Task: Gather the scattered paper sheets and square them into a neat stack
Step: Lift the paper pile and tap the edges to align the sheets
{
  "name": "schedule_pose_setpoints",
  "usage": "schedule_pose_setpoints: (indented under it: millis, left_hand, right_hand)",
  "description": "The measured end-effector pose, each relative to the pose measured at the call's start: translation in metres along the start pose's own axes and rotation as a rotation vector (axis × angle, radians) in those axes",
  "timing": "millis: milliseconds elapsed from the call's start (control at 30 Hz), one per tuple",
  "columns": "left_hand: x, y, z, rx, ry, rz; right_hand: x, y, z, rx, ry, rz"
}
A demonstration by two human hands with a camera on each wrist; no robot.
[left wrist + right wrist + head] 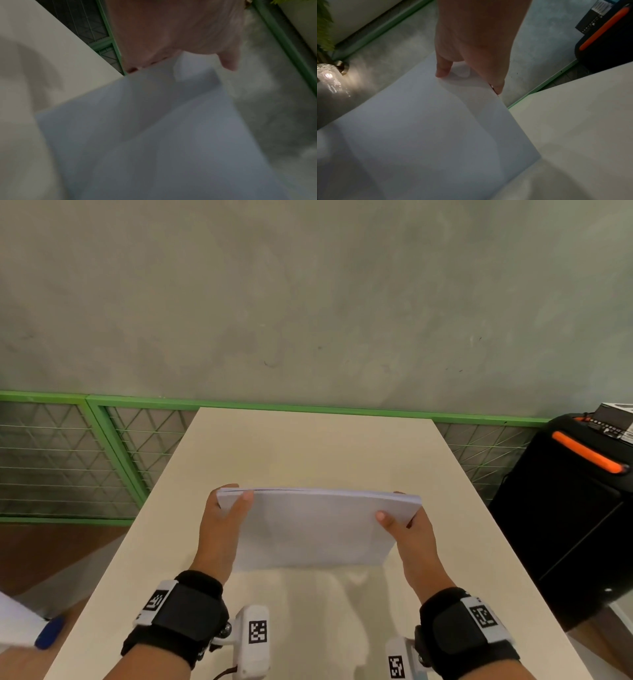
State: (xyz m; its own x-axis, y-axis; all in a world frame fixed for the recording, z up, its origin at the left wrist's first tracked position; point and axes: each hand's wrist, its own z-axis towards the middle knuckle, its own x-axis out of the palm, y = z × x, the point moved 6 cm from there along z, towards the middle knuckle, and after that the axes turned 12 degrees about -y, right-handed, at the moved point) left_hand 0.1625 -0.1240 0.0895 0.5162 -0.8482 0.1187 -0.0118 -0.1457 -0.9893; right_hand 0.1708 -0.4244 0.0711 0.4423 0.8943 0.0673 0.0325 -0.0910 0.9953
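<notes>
A stack of white paper sheets (315,529) stands on its long edge on the beige table (308,446), leaning toward me. My left hand (227,515) grips its left side, thumb on the near face and fingers behind. My right hand (406,525) grips the right side the same way. The sheets' top edges sit nearly flush. In the left wrist view the paper (154,135) fills the lower frame under my left hand (171,40). In the right wrist view my right hand (471,54) pinches the paper (428,128) near its upper corner.
A green-framed wire fence (102,446) runs behind the table, with a grey wall above. A black case with an orange handle (582,453) stands at the right. A blue object (51,633) lies at the lower left beside the table.
</notes>
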Motion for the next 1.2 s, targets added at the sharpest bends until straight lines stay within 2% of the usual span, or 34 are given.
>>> schedule_pose_setpoints:
  millis: [167,300,433,600,767,967,1133,1200]
  left_hand:
    - [-0.010,0.025,-0.002,-0.030,0.080,0.093]
    - [-0.010,0.029,-0.003,-0.072,0.076,0.080]
    - [-0.009,0.015,-0.002,-0.026,0.096,0.021]
    - [-0.012,0.007,0.000,0.034,0.078,-0.007]
    - [-0.012,0.011,0.002,0.017,0.114,0.019]
    - [-0.011,0.019,0.005,-0.029,0.139,0.030]
    - [-0.010,0.024,0.006,-0.085,0.147,0.032]
    - [-0.011,0.026,0.007,-0.103,0.147,0.043]
  right_hand:
    - [-0.002,-0.014,-0.003,0.061,0.066,-0.061]
    - [-0.002,-0.017,-0.009,0.081,0.042,-0.115]
    - [-0.004,-0.009,-0.014,0.072,0.005,-0.076]
    - [-0.001,-0.002,-0.014,-0.026,-0.016,-0.057]
    - [0.002,0.014,-0.012,-0.152,-0.066,-0.169]
    - [0.008,0.035,-0.016,-0.425,-0.095,-0.404]
    - [0.013,0.045,-0.019,-0.539,-0.082,-0.549]
    - [0.019,0.050,-0.020,-0.624,-0.092,-0.703]
